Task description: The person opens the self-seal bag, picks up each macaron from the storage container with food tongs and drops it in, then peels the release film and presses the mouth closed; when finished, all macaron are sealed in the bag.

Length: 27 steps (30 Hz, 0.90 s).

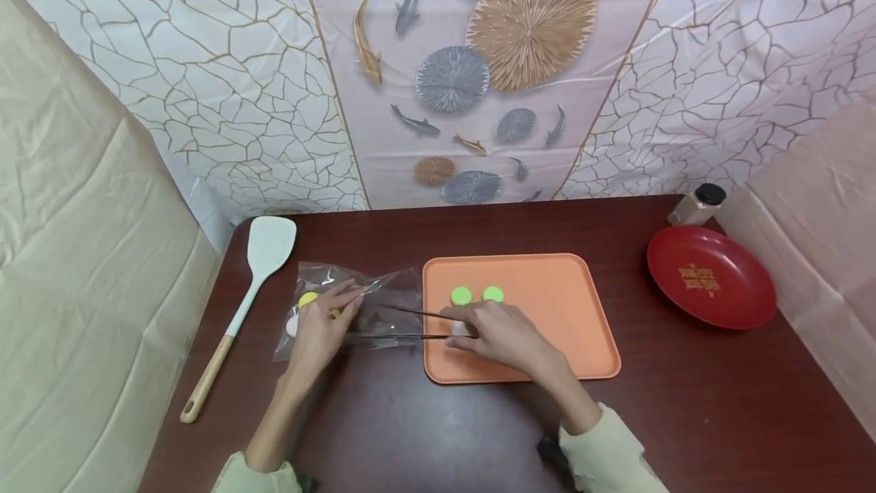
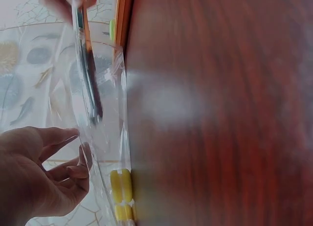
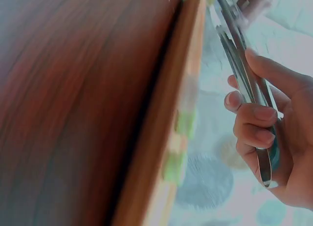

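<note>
My left hand point(image 1: 318, 329) pinches the upper edge of a clear plastic bag point(image 1: 400, 291) between thumb and fingers. Inside the bag lie yellow macarons point(image 2: 121, 186) and a white one point(image 1: 293, 325). My right hand point(image 1: 503, 333) grips metal tongs point(image 3: 264, 165), whose arms point left into the bag's mouth. Nothing shows between the tong tips in the left wrist view. Beneath the right hand is an orange tray point(image 1: 554, 326). Two green macarons point(image 1: 461, 296) sit on it, along with a white one point(image 1: 461, 329) partly covered by the hand.
A white spatula point(image 1: 269, 246) with a wooden handle lies at the left of the dark wooden table point(image 1: 411, 432). On the right are a red oval plate point(image 1: 735, 280) and a small jar point(image 1: 693, 210) with a black lid. Patterned cloth hangs behind the table.
</note>
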{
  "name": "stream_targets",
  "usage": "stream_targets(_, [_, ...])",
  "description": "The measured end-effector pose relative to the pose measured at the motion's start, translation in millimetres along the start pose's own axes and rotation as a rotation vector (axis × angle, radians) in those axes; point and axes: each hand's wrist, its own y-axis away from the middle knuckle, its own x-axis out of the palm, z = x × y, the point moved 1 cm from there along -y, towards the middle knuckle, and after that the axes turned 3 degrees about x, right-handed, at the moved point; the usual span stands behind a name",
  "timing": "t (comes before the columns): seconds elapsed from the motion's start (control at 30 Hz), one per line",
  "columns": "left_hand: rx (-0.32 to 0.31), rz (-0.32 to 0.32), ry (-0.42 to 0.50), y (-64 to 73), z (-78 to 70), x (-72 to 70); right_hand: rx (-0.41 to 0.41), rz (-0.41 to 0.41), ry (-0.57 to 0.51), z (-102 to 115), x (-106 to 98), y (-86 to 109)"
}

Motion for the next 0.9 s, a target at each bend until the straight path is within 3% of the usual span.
stream_targets(0.07, [0.009,-0.008,0.032,-1.2,-14.3,-7.4,0.002,-0.038,0.037,-5,-7,11.4])
stream_targets(0.2, [-0.002,-0.013,0.040,-0.9,-22.8,-11.8,-0.017,-0.134,0.081,-15,-19,31.0])
stream_targets(0.4, [-0.019,-0.009,0.014,-1.1,-6.8,-1.9,0.025,-0.235,0.096,-30,-28,55.8])
stream_targets(0.6, [-0.046,0.015,-0.029,-0.6,10.1,5.4,0.173,-0.210,0.068,-55,-31,78.9])
stream_targets(0.7, [-0.040,0.005,0.016,-0.1,0.2,-1.2,0.245,-0.195,0.067,-67,-34,89.9])
stream_targets(0.9, [-0.065,-0.007,0.045,-4.0,-43.8,-19.3,0.314,-0.196,0.079,-83,-36,105.5])
